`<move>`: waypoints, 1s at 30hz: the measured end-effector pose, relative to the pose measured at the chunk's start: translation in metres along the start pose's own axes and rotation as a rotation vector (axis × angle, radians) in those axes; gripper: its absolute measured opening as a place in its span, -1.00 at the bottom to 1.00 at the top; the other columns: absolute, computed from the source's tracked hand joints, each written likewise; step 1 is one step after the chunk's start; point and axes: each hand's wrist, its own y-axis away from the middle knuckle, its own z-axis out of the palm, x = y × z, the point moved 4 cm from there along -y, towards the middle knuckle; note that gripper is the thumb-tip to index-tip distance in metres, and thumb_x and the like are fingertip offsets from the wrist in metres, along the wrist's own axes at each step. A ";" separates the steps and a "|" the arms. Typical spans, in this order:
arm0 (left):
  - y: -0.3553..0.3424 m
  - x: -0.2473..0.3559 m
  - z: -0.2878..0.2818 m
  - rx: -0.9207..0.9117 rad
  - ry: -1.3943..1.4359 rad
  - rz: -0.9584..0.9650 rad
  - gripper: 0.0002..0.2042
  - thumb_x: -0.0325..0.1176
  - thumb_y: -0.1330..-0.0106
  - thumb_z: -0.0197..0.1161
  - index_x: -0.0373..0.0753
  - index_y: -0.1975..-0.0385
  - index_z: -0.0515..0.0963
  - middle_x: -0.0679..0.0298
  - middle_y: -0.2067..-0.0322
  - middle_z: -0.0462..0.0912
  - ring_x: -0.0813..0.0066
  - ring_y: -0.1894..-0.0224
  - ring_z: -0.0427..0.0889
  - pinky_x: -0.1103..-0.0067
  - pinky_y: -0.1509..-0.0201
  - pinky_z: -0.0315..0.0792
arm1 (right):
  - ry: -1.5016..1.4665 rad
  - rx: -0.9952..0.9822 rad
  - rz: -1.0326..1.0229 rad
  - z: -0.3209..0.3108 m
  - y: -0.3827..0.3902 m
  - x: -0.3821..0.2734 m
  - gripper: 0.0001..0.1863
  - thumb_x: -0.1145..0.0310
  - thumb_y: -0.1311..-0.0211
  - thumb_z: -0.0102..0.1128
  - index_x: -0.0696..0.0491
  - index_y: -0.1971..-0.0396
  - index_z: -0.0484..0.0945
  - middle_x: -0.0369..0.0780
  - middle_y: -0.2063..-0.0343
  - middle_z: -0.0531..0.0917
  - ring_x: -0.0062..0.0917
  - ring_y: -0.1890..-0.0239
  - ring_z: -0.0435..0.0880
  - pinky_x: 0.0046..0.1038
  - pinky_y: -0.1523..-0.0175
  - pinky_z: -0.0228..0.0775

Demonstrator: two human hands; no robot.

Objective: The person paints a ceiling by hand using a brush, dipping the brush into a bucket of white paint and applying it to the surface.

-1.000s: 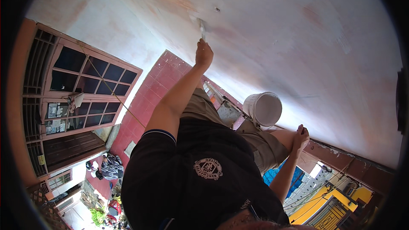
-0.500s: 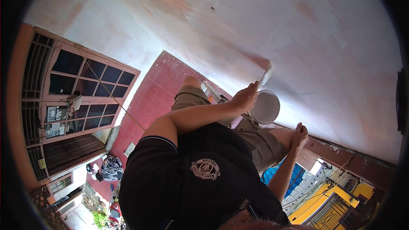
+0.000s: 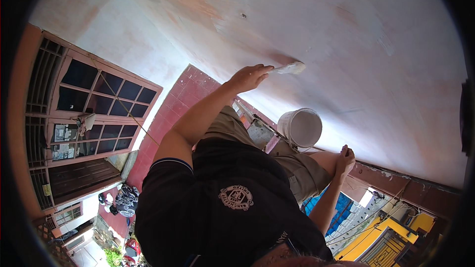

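Note:
My left hand (image 3: 251,78) is closed round the handle of a paintbrush (image 3: 291,68). Its pale, paint-coated bristles are against or very close to the whitish, patchy wall (image 3: 341,54). Below the brush, a white bucket (image 3: 304,129) stands beside my legs, close to the wall, with its open mouth showing a pale inside. My right hand (image 3: 346,159) is by my bent leg near the foot of the wall, its fingers curled together. Whatever they may hold is too small to make out.
Metal framing, perhaps a ladder (image 3: 261,127), shows by my legs. Far below lies a red tiled floor (image 3: 190,86). A window with pink frames (image 3: 106,86) is at the left, with a thin cord (image 3: 126,109) across it. A blue sheet (image 3: 339,206) is at the lower right.
My left hand and the paintbrush have moved left and up along the wall, away from above the bucket. The brush has tipped from upright to nearly level. My right hand has hardly moved.

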 end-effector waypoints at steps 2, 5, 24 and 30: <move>0.011 -0.045 -0.023 0.079 0.000 -0.058 -0.64 -0.32 -0.52 0.18 -0.19 -0.26 0.49 0.03 -0.07 0.65 -0.04 -0.02 0.68 0.23 -0.05 0.57 | -0.044 0.020 -0.011 0.002 -0.003 0.005 -0.62 0.13 -0.43 0.18 0.17 0.24 0.75 0.04 0.33 0.76 -0.09 0.27 0.77 -0.16 0.12 0.55; 0.042 -0.104 -0.064 0.221 -0.046 -0.236 -0.66 -0.29 -0.52 0.18 -0.16 -0.24 0.53 -0.02 -0.01 0.68 -0.07 -0.05 0.66 0.26 -0.12 0.56 | -0.046 0.031 -0.011 -0.001 0.000 0.006 -0.60 0.10 -0.45 0.17 0.16 0.24 0.75 0.00 0.34 0.78 -0.15 0.27 0.78 -0.20 0.13 0.56; 0.024 0.016 0.035 0.309 -0.235 -0.428 -0.52 -0.33 -0.52 0.02 -0.57 -0.30 0.23 -0.15 0.14 0.63 -0.11 0.24 0.73 0.22 0.20 0.67 | 0.042 -0.010 -0.025 -0.005 -0.001 -0.009 -0.54 0.02 -0.44 0.16 0.16 0.20 0.74 0.02 0.30 0.77 -0.09 0.22 0.77 -0.16 0.08 0.55; 0.033 0.095 0.076 -0.078 -0.103 0.007 -0.56 -0.33 -0.51 0.13 -0.36 -0.30 0.33 -0.05 0.20 0.62 0.00 0.28 0.71 0.22 0.26 0.62 | 0.051 -0.036 -0.028 -0.002 -0.003 -0.008 -0.55 0.03 -0.44 0.15 0.16 0.19 0.75 -0.02 0.31 0.79 -0.15 0.23 0.79 -0.20 0.08 0.56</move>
